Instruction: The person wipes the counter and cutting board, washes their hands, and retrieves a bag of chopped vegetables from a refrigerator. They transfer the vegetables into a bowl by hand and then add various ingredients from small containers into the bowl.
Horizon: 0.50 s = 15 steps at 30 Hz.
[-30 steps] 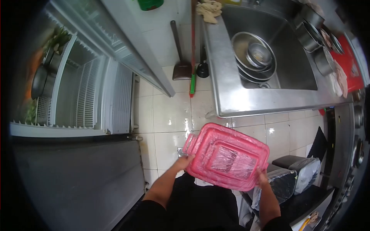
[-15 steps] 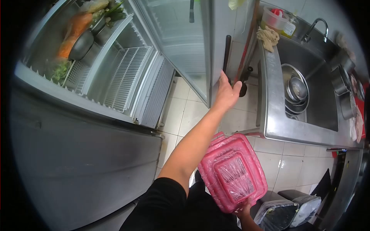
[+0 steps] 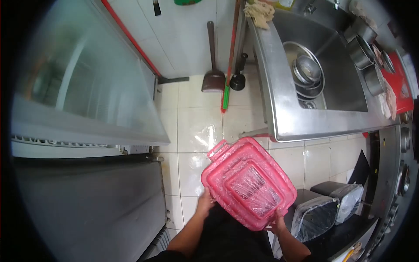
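A pink lidded plastic container [image 3: 273, 163], its top covered in clear plastic film, is held level in front of my body. My left hand [image 3: 206, 204] grips its left side, with the fingers hidden underneath. On the near right corner, my right hand [image 3: 278, 222] is wrapped round the edge, its fingers partly under the container. To the left stands a fridge, its fogged glass door [image 3: 118, 78] swung across most of the opening. Shelves show dimly through the glass.
A steel sink [image 3: 279, 118] with stacked metal bowls [image 3: 307, 70] stands to the right. Against the wall are a dustpan [image 3: 214, 81] and a green-headed broom [image 3: 225, 97]. Lined bins [image 3: 316, 218] sit at the lower right, near a stove [image 3: 403, 179].
My left hand has left the fridge door's edge and come down to the container. The door has swung towards the fridge, covering the shelves. The view has turned right.
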### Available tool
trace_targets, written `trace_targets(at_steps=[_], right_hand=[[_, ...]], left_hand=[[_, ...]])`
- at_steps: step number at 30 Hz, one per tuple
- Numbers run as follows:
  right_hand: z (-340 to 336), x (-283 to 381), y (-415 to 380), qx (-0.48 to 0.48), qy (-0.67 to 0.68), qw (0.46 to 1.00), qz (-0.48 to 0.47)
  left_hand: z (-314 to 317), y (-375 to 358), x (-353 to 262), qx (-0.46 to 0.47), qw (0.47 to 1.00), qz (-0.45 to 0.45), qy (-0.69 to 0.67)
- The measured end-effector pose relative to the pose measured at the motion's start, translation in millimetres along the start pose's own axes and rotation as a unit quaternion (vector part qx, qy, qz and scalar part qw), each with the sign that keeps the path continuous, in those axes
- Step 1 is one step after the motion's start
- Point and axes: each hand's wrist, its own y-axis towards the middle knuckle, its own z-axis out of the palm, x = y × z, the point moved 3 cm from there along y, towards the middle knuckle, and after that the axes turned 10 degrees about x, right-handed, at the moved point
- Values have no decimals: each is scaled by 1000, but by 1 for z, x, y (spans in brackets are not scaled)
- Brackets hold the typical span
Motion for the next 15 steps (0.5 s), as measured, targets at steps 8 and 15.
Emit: trace_targets(at_steps=[8,15], right_hand=[[26,-4,-4,-8,64,996,55],[134,6,9,150,68,985,44]], left_hand=[[4,39,-9,94,973,146,-150],[-57,66,-107,-18,982,187,10]])
